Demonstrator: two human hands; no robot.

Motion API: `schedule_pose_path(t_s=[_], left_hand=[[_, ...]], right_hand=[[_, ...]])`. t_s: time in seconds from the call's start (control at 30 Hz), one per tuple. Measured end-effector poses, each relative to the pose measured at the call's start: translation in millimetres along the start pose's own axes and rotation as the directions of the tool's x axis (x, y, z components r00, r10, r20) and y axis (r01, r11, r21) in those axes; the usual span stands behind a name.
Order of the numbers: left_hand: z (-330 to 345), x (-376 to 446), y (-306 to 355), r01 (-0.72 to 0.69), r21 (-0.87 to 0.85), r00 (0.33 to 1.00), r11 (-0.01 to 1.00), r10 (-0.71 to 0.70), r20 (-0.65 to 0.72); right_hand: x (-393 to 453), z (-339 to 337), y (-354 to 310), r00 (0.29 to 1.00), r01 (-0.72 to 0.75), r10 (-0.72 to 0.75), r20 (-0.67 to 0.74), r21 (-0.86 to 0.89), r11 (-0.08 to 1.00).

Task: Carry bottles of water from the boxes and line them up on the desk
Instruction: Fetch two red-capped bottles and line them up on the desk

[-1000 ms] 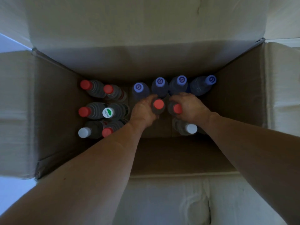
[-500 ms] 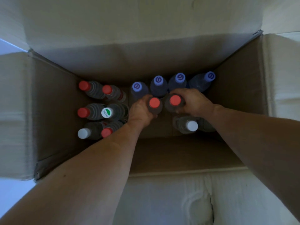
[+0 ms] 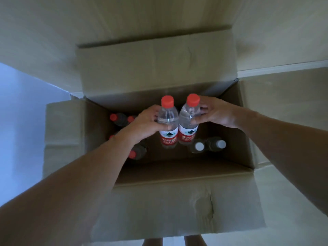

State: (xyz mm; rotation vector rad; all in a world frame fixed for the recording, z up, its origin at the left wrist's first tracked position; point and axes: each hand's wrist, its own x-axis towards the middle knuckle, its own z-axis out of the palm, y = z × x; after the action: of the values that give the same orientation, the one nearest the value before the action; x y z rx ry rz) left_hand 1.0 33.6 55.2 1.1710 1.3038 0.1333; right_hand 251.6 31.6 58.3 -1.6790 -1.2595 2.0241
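Note:
Two clear water bottles with red caps and red labels hang side by side above the open cardboard box (image 3: 237, 132). My left hand (image 3: 145, 123) grips the left bottle (image 3: 168, 121) around its body. My right hand (image 3: 216, 112) grips the right bottle (image 3: 189, 119) from the right side. Both bottles are upright and lifted to about the level of the box rim, touching each other. More bottles remain down inside the box.
Red-capped bottles (image 3: 117, 118) stand at the box's left side, partly behind my left arm. Two white-capped bottles (image 3: 199, 146) stand at the right. The box flaps (image 3: 156, 59) are folded outward. A pale wooden panel (image 3: 53, 32) rises behind the box.
Both hands have lifted the two red-capped bottles up out of the box, from among the other bottles to rim height. The view has pulled back, showing the whole box.

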Motion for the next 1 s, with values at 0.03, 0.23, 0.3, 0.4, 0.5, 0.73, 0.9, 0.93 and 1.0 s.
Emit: schedule_pose_path(t_s=[0.03,0.23,0.3,0.4,0.5,0.73,0.9,0.93,1.0], left_hand=[[-4,-8,12,0.018,-0.055,1.0,0.998,-0.018,0.004],[-13,-56,80,0.101,-0.382,0.995,0.919,-0.1,0.022],[-13,-73,103,0.089,-0.469,0.996,0.879,-0.069,0.06],[-14,-95,135,0.062,-0.484,0.994,0.873,-0.009,0.11],[-14,-114,166,0.067,-0.49,0.994,0.869,-0.017,0.105],[-10,-164,230,0.088,-0.517,0.991,0.851,-0.021,0.134],[-5,-208,258,0.104,-0.45,0.984,0.887,-0.027,0.175],[-3,-215,262,0.105,-0.445,0.983,0.89,-0.024,0.184],[-1,-228,269,0.106,-0.434,0.979,0.895,-0.017,0.205]], right_hand=[[-8,-1,-9,1.0,-0.019,0.019,-0.006,0.047,0.999],[-60,12,-66,0.99,-0.047,0.093,-0.104,0.379,0.924],[-79,17,-85,0.978,-0.027,0.126,-0.168,0.494,0.869],[-106,19,-114,0.967,0.001,0.143,-0.211,0.564,0.826],[-135,13,-139,0.969,0.031,0.117,-0.217,0.578,0.816],[-204,3,-186,0.99,-0.032,0.118,-0.076,0.694,0.719],[-264,5,-198,0.997,0.054,0.002,-0.082,0.674,0.736],[-276,6,-200,0.996,0.064,-0.002,-0.094,0.658,0.75],[-300,11,-203,0.988,0.082,0.02,-0.152,0.636,0.767]])
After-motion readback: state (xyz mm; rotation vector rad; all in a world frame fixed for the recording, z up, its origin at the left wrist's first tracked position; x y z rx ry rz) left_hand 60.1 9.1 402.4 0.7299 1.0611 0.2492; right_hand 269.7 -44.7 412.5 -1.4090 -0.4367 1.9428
